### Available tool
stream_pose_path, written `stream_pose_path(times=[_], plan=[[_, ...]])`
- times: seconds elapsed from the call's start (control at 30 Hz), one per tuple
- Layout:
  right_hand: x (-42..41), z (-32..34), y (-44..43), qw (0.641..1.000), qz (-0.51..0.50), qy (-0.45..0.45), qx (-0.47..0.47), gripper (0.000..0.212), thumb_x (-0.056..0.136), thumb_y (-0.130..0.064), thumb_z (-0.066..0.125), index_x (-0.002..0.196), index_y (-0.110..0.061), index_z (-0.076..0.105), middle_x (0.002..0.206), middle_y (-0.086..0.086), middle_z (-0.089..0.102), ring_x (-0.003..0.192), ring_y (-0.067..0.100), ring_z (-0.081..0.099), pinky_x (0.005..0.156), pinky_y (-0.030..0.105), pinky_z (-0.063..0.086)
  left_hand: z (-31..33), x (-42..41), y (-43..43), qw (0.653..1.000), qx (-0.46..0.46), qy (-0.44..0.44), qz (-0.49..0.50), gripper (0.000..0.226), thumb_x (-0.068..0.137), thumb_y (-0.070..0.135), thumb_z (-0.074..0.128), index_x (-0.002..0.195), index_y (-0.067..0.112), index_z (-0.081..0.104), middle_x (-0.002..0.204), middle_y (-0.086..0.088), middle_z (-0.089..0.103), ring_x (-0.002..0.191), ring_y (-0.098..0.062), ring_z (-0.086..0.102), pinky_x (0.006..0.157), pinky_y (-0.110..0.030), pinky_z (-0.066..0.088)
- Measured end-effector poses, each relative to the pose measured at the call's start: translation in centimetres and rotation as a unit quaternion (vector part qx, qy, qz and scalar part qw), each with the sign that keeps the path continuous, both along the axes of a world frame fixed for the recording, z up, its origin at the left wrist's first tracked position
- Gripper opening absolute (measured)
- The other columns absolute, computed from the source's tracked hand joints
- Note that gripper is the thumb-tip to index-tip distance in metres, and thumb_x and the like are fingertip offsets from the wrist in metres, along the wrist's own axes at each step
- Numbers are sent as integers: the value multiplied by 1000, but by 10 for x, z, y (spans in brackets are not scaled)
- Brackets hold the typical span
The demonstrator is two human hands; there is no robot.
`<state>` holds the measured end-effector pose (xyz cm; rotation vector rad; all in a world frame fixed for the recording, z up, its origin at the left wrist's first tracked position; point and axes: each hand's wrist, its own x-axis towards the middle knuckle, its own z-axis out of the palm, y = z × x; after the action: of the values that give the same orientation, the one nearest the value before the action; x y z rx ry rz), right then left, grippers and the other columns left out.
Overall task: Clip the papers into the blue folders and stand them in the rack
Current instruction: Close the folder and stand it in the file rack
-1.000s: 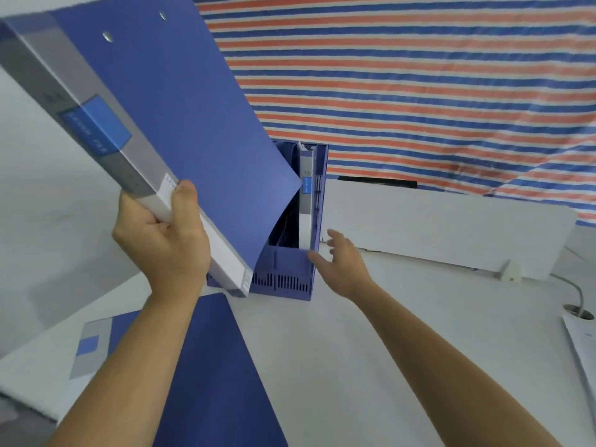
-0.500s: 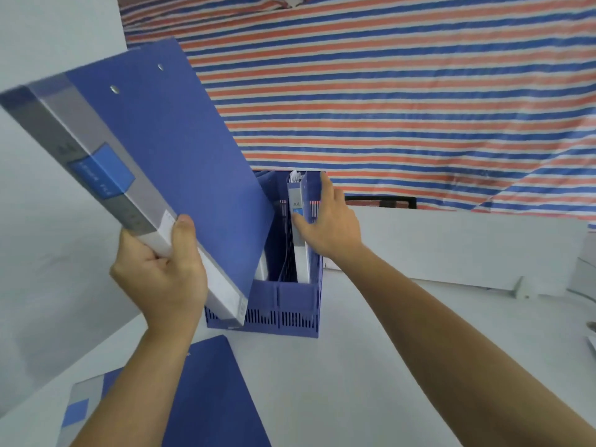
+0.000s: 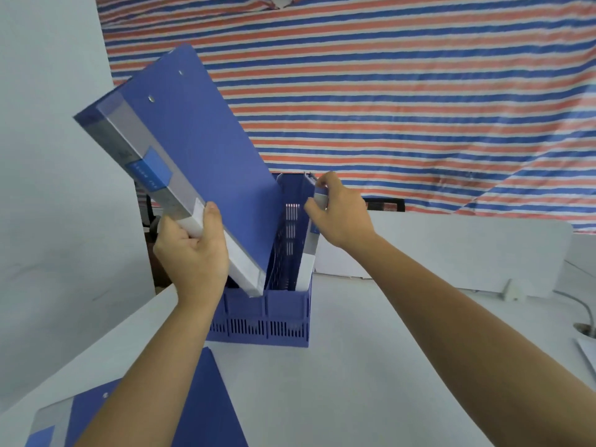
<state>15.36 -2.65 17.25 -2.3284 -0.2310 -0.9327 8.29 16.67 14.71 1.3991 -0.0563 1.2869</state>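
Note:
My left hand (image 3: 193, 256) grips the lower spine of a blue folder (image 3: 196, 162). That folder is tilted to the left, and its bottom corner dips into the left slot of the blue rack (image 3: 261, 321). My right hand (image 3: 338, 214) clasps the top of a second folder (image 3: 308, 256) that stands in the rack's right slot, leaning it to the right. A third blue folder (image 3: 206, 404) lies flat on the white table at the bottom left, partly under my left forearm.
A low white partition (image 3: 451, 250) runs behind the rack, and a striped tarpaulin (image 3: 387, 91) hangs beyond it. A white wall (image 3: 48, 188) stands close on the left. At the right edge lie a cable grommet (image 3: 585, 330) and paper sheets (image 3: 588, 353).
The held folder has come down and to the right, so its corner now enters the rack. My right hand rose from the rack's front to the standing folder's top and pulled it right.

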Motion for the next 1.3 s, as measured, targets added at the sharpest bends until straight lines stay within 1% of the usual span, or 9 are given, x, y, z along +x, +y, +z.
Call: stream_pose_path(times=[0.13, 0.23, 0.47, 0.73, 0.87, 0.97, 1.13, 1.23, 1.3], plan=[[-6, 2, -2, 999, 15, 33, 29, 63, 95, -27, 55, 150, -28, 25, 96, -10, 59, 68, 12, 60, 66, 24, 57, 0, 22, -22, 1000, 1, -6, -24, 29, 88, 19, 65, 108, -2, 60, 103, -13, 69, 88, -16, 65, 69, -9, 50], [-5, 3, -5, 999, 5, 35, 14, 48, 96, -28, 56, 142, -24, 42, 114, -5, 61, 82, 12, 56, 83, 27, 55, -6, 42, -37, 999, -9, 17, -36, 28, 89, 21, 64, 109, 1, 62, 101, -12, 70, 87, -18, 66, 70, -16, 53], [-5, 0, -7, 999, 27, 33, 24, 41, 99, -27, 51, 139, -20, 47, 127, -1, 60, 104, 20, 60, 83, 26, 48, -29, 69, -42, 984, 84, 152, -49, 24, 90, 29, 64, 100, 7, 62, 86, 0, 66, 71, -14, 58, 66, -23, 47], [-4, -10, -10, 991, 97, 46, 74, 42, 105, -34, 36, 146, -28, 34, 118, -4, 59, 92, 14, 52, 68, 30, 56, -66, 87, -30, 871, 145, 339, -326, 72, 75, 86, 31, 105, 31, 67, 105, 4, 72, 102, -15, 66, 94, -42, 51], [-12, -15, -10, 980, 147, 81, 110, 50, 106, -35, 29, 154, -35, 13, 117, -12, 45, 100, 15, 49, 69, 27, 52, -82, 89, -25, 862, 155, 367, -314, 64, 77, 85, 31, 86, 32, 67, 101, -4, 73, 101, -22, 66, 97, -47, 49], [-25, -26, -8, 973, 155, 112, 128, 55, 106, -38, 28, 154, -37, 3, 126, -5, 53, 103, 18, 57, 77, 35, 58, -82, 72, -22, 881, 101, 336, -319, 51, 94, 60, 38, 106, 21, 69, 102, -3, 72, 100, -17, 67, 93, -41, 53], [-64, -90, 0, 969, 129, 189, 96, 55, 103, -43, 37, 153, -30, 17, 131, -3, 58, 101, 18, 63, 85, 41, 57, -106, 28, 16, 929, 154, 293, -165, 42, 101, 36, 40, 83, 13, 70, 80, 0, 73, 77, -14, 67, 72, -30, 52], [-93, -140, 10, 968, 117, 218, -34, 45, 101, -39, 39, 143, -22, 42, 132, -2, 60, 103, 20, 63, 89, 37, 52, -131, 4, 60, 856, 336, 391, -15, 39, 98, 35, 40, 76, 12, 62, 75, -2, 66, 72, -24, 60, 62, -33, 45], [-112, -167, 21, 958, 147, 233, -82, 38, 101, -38, 41, 134, -24, 54, 134, -1, 57, 113, 18, 58, 97, 34, 48, -145, -11, 88, 803, 377, 453, 86, 31, 96, 35, 42, 80, 15, 60, 82, -1, 67, 80, -27, 60, 78, -39, 44]])
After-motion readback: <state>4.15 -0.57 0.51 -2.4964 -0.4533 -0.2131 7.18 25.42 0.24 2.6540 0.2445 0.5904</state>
